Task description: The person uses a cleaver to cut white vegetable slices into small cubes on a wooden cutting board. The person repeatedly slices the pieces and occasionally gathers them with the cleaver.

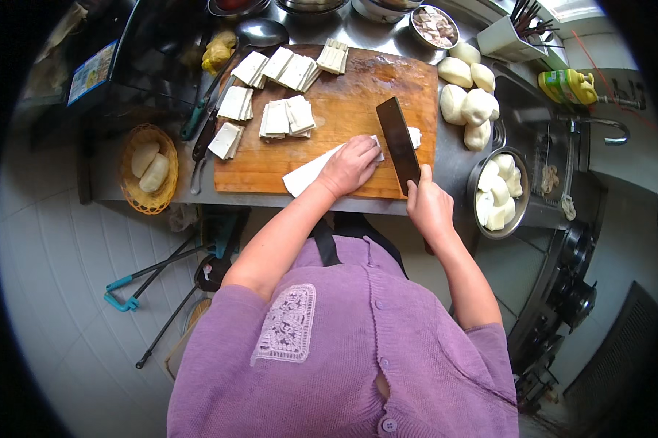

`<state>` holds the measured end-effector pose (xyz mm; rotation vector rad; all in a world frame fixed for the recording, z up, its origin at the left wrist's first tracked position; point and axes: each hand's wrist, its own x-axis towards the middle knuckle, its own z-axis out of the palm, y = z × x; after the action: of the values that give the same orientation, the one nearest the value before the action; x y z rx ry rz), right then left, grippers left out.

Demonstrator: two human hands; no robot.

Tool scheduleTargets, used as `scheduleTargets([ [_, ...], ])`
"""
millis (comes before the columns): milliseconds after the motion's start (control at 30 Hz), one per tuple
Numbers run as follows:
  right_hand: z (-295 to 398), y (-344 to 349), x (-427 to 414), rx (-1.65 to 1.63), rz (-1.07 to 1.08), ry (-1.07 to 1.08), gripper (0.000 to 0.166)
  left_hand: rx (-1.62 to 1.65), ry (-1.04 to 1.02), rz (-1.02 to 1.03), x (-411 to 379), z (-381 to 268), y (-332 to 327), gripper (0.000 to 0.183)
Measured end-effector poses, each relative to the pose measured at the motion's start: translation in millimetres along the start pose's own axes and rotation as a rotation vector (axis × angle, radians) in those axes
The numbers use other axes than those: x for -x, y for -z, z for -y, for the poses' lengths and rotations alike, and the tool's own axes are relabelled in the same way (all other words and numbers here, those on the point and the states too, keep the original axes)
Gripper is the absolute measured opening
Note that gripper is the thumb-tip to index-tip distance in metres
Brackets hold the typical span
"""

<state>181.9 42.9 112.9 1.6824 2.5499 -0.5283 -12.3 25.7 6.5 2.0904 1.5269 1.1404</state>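
Observation:
My left hand (353,164) lies over a long, flat white strip (312,172), perhaps dough or folded cloth, at the front of the wooden cutting board (351,115). My right hand (432,202) grips the handle of a cleaver (399,142), its dark, broad blade slanting over the board just right of my left hand. A small white piece (415,137) shows beyond the blade, partly hidden by it. Several stacks of thin white squares, including a middle stack (288,116) and a back stack (293,71), sit on the board's left half.
Pale bun-like lumps (476,107) rest right of the board, beside a metal bowl (473,211) holding white pieces. The sink (518,90) lies farther right. A ladle (260,34) and knives are at the board's left. A yellow basket (173,164) holds two pale lumps.

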Motion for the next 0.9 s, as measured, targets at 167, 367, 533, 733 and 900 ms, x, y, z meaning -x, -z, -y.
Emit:
scheduleTargets([
  [167, 12, 6, 8, -0.026, -0.059, 0.032, 0.024, -0.067, -0.014, -0.003, 6, -8, 17, 0.021],
  [367, 23, 6, 16, -0.003, -0.009, 0.053, 0.022, -0.067, 0.007, -0.021, 9, -3, 12, 0.024],
  [533, 29, -4, 21, 0.013, 0.028, 0.032, 0.021, -0.068, 0.013, -0.022, 6, -2, 11, 0.027],
  [733, 45, -8, 12, 0.014, 0.089, 0.026, 0.027, -0.072, 0.015, -0.003, 10, 1, 10, 0.028],
  [900, 63, -11, -15, 0.038, 0.151, -0.007, 0.034, -0.023, 0.051, 0.001, 10, 0, 11, 0.031],
])
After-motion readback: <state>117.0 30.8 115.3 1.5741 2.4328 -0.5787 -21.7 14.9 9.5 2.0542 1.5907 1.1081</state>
